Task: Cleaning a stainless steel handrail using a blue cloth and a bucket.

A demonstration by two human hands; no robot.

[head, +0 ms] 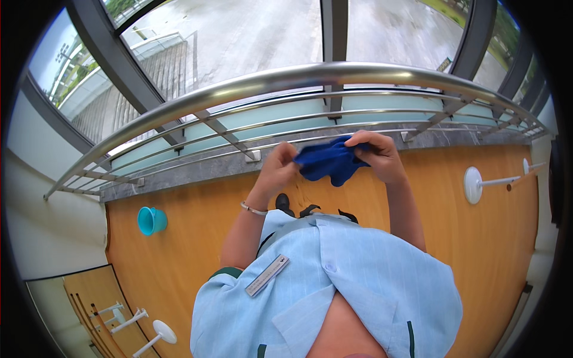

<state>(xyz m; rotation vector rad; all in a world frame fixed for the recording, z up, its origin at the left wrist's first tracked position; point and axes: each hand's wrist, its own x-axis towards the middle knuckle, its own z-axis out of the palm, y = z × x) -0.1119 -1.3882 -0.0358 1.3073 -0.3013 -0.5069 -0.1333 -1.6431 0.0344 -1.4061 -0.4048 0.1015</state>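
A dark blue cloth (332,160) is stretched between my two hands, just in front of the metal railing (331,75). My left hand (280,168) pinches its left end, a little blurred, with a bracelet on the wrist. At the other end, my right hand (379,154) grips the cloth between thumb and fingers. The lower edge of the cloth hangs loose in folds above the wooden floor.
A turquoise bucket (152,221) stands on the wooden floor (201,206) to the left. White round-based stands (473,185) are at the right, with more at the lower left beside a mirror. Large windows rise behind the railing and its stone ledge (179,178).
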